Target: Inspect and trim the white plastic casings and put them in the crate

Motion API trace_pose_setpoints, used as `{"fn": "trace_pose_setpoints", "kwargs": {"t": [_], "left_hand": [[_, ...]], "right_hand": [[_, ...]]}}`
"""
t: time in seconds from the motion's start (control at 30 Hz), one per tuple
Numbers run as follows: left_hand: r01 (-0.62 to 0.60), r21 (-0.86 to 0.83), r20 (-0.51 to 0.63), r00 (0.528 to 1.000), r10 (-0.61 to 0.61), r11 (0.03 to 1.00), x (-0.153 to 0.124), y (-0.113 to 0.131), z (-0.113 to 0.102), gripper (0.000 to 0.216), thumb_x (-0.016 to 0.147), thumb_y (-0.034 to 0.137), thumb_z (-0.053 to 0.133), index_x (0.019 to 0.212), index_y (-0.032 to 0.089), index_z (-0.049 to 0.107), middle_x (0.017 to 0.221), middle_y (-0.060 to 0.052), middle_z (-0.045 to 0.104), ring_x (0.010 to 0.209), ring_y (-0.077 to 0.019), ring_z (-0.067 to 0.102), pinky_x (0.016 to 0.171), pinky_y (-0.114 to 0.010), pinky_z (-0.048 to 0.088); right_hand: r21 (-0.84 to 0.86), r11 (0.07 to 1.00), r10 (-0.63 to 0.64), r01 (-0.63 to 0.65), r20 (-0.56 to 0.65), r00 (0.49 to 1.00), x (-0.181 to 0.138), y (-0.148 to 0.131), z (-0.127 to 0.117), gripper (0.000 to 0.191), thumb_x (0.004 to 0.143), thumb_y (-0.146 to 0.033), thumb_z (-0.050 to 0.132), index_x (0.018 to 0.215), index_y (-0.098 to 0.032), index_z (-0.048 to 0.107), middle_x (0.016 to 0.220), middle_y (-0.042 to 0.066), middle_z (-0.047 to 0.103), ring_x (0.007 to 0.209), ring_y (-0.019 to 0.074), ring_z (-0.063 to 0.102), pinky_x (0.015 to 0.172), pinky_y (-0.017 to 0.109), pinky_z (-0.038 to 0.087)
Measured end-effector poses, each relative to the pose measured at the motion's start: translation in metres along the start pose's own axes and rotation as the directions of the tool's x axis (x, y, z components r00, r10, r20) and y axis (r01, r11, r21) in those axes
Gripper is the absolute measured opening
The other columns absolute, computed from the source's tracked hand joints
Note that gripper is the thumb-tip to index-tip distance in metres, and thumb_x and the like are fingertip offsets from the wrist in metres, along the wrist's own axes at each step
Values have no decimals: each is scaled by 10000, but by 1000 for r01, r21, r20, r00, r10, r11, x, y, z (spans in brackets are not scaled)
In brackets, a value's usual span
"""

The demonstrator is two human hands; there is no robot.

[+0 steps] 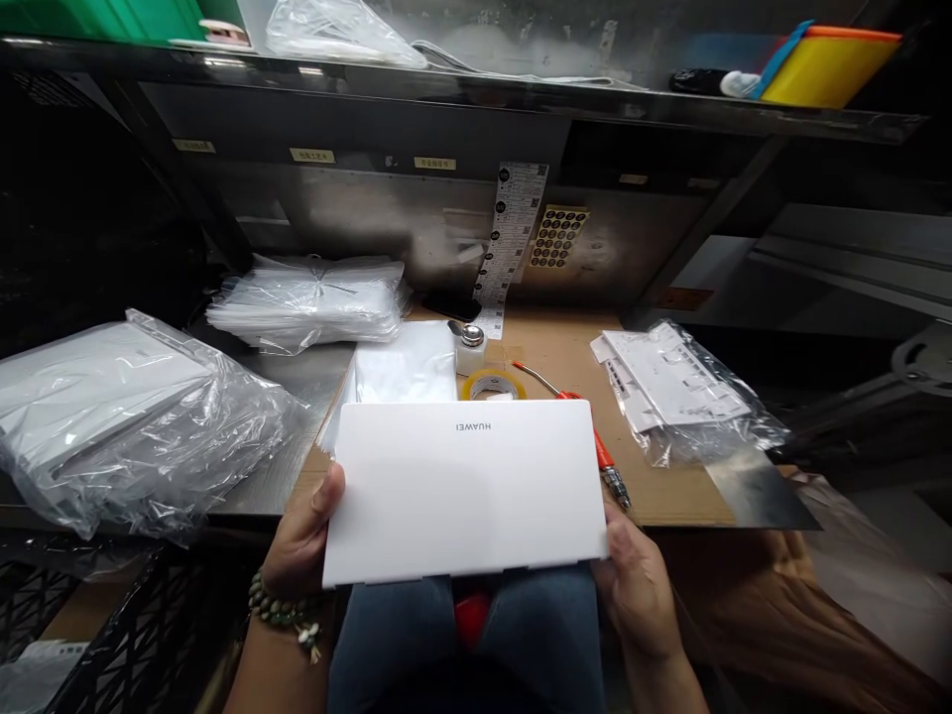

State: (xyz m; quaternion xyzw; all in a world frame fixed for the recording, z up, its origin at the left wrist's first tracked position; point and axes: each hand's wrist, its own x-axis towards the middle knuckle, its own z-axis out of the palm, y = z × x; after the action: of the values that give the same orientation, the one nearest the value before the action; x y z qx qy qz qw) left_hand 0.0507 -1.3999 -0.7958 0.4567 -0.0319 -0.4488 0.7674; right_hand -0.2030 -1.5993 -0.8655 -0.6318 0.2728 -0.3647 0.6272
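A flat white panel (465,496) with "HUAWEI" printed upside down near its far edge is held up over my lap, in front of the bench edge. My left hand (301,531) grips its left edge, thumb on the upper face. On the opposite edge, my right hand (640,585) is closed with the thumb at the near corner; the other fingers are mostly hidden beneath. Just past the panel lie a roll of yellow tape (492,384), an orange-handled screwdriver (604,456) and a small pump bottle (471,349).
Bagged white panels (111,397) lie on the left, a stack of clear plastic bags (308,297) behind them. At right rests a bag of white parts (676,382) on the cardboard sheet (669,496). A metal shelf (476,89) crosses above; a black crate (81,635) stands lower left.
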Motion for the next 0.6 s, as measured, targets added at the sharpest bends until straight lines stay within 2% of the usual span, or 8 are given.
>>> {"fn": "trace_pose_setpoints", "kwargs": {"t": [0.13,0.23,0.3,0.37,0.43,0.5,0.6], "left_hand": [[12,-7,34,999,-12,1000,4,-2,-5,517,753,596,824,1061,181,788,969,-90,818,1051,-365,750,912,-411,633],[1,25,76,997,-3,1000,10,-3,-12,510,773,590,809,1072,177,789,988,-105,813,1052,-369,747,874,-408,643],[-32,82,71,997,26,996,16,-3,-13,543,762,583,823,1115,173,780,1036,-119,807,1050,-366,746,851,-397,647],[-123,207,35,992,118,971,22,-2,-13,568,733,527,869,1157,164,767,1112,-129,794,1059,-334,741,835,-335,640],[-232,327,-4,969,247,916,28,-2,-12,518,692,431,921,1114,164,784,1105,-113,798,1026,-288,745,818,-271,623],[-327,390,-7,934,358,861,32,-2,-13,391,645,359,953,959,168,819,978,-89,816,926,-254,753,792,-236,608],[-444,424,56,883,466,789,29,-2,-11,263,618,334,963,799,196,830,838,-65,807,824,-232,740,754,-211,590]], "right_hand": [[-77,997,29,-31,-18,999,4,-1,-2,347,968,-462,616,1170,-223,767,1108,104,790,1041,308,751,915,430,631],[-147,989,8,-17,-66,998,5,-5,1,309,931,-454,678,1105,-224,788,1014,87,807,947,285,773,856,388,650],[-204,979,-28,18,-47,998,6,-8,5,291,941,-439,669,1107,-231,788,1003,80,807,904,270,778,823,364,656],[-298,949,-110,104,-3,994,9,-8,8,276,968,-413,629,1125,-244,781,1053,79,800,950,273,771,873,387,646],[-394,893,-214,215,47,976,14,-4,8,260,992,-369,591,1148,-263,770,1126,76,786,1071,289,744,984,443,606],[-443,840,-294,313,114,949,23,1,7,262,1005,-311,567,1192,-284,749,1205,71,763,1177,293,704,1075,491,549],[-454,790,-346,412,224,911,37,3,4,294,1003,-242,564,1245,-291,723,1271,76,737,1232,285,676,1104,506,530]]}}
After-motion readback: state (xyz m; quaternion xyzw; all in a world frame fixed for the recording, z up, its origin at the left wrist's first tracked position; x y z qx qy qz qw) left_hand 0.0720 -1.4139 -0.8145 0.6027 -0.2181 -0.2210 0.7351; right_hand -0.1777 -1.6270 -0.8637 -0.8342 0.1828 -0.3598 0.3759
